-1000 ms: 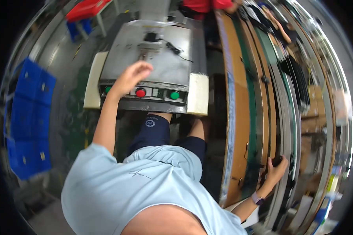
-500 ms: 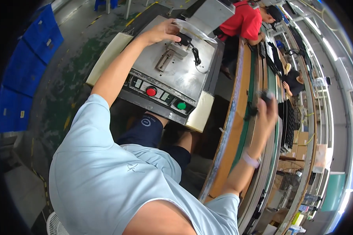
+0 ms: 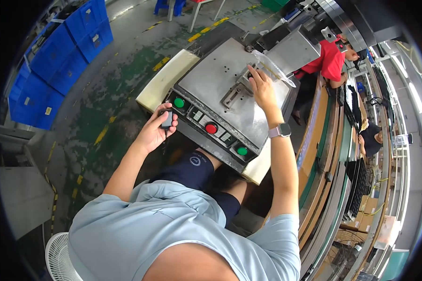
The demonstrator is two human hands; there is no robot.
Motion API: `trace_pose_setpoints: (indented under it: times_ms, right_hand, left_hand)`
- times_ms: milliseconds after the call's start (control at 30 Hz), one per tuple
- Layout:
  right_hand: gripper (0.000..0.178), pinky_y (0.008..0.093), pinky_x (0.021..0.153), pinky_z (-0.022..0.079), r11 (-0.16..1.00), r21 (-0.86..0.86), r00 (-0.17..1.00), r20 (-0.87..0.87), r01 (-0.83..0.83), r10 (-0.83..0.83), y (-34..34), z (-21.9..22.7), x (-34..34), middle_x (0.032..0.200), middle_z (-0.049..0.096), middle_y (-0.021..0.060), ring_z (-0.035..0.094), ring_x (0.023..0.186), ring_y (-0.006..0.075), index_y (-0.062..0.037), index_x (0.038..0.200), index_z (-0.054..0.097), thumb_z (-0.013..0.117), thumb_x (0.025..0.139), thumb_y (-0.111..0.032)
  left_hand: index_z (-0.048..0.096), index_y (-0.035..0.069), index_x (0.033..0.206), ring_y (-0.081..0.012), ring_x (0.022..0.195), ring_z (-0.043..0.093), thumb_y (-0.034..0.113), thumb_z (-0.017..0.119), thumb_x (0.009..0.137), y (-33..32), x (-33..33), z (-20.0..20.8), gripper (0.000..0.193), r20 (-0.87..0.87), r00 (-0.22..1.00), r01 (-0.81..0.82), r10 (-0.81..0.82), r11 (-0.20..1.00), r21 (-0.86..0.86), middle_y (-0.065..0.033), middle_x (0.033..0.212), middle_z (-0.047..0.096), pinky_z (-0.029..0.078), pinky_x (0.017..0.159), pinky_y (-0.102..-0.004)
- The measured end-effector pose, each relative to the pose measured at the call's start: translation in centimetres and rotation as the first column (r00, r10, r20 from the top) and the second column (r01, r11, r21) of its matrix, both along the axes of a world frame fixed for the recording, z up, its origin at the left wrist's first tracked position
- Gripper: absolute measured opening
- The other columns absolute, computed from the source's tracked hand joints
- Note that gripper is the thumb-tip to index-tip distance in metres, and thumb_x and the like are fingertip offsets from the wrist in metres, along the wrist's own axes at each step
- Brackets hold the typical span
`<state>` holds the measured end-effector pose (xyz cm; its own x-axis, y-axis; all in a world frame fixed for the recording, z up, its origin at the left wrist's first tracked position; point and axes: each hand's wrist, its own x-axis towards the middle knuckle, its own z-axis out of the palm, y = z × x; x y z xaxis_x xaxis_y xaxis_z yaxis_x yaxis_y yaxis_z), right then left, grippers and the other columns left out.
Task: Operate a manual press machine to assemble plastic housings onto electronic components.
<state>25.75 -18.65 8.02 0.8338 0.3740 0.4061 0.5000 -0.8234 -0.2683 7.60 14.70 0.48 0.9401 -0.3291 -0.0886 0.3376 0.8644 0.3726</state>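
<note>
My left hand [image 3: 152, 129] is closed around a small black power adapter [image 3: 166, 119], with its dark cord hanging below the fingers. It is just in front of the left green button [image 3: 178, 102] of a metal bench press [image 3: 211, 77]. On the press plate, the fingers of my right hand [image 3: 263, 91] are at the metal fixture [image 3: 239, 91]. A bit of something dark shows by the fingertips, mostly hidden by them. Right behind these fingers a clear plastic guard [image 3: 273, 67] slants across.
The press head [image 3: 293, 49] overhangs the far right of the plate. A red button [image 3: 211, 128] and another green button [image 3: 241, 150] line its front. A conveyor line [image 3: 321, 164] runs along the right, where a person in red [image 3: 330, 61] stands. Blue bins [image 3: 61, 70] stand at left.
My left hand has lifted the adapter from the fixture and come back toward me, lower left. My right hand has swung from the conveyor side to the fixture. The view has shifted.
</note>
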Motion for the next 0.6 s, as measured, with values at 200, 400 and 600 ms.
trace_pose_setpoints:
  times_ms: [200,400,600]
  right_hand:
    - [0.064,0.0433,0.099,0.045,0.904,-0.424,0.972,-0.179,0.062,-0.15,0.5,3.0,-2.3,0.144,0.041,0.0185,0.048,0.125,0.0379,-0.0156,0.151,0.031,0.054,0.095,-0.035]
    - [0.109,0.057,0.108,0.034,0.825,-0.557,0.838,-0.494,-0.098,-0.234,-0.9,2.6,-17.0,0.153,0.029,0.0194,0.031,0.141,0.0372,-0.0119,0.154,0.021,0.079,0.069,-0.049]
    - [0.091,0.0463,0.107,0.036,0.983,-0.17,0.984,-0.151,0.066,-0.092,2.2,1.3,-21.5,0.149,0.035,0.0181,0.04,0.135,0.0326,-0.0036,0.147,0.033,0.081,0.073,-0.028]
  left_hand:
    - [0.05,0.012,0.119,-0.0196,0.083,0.058,0.006,0.062,0.09,-1.2,1.7,-0.8,0.032,0.267,0.962,-0.244,0.059,0.623,0.743,-0.0092,0.1,0.06,0.047,0.076,-0.0272]
    - [0.05,0.01,0.115,-0.0167,0.082,0.057,0.003,0.063,0.087,-1.5,4.1,-2.2,0.032,0.584,0.812,-0.573,-0.006,0.188,0.798,-0.006,0.094,0.062,0.046,0.079,-0.0284]
    - [0.051,0.009,0.114,-0.021,0.106,0.055,0.002,0.063,0.086,-5.7,2.2,4.5,0.032,0.559,0.816,-0.373,-0.148,0.605,0.703,-0.0089,0.115,0.059,0.041,0.096,-0.0331]
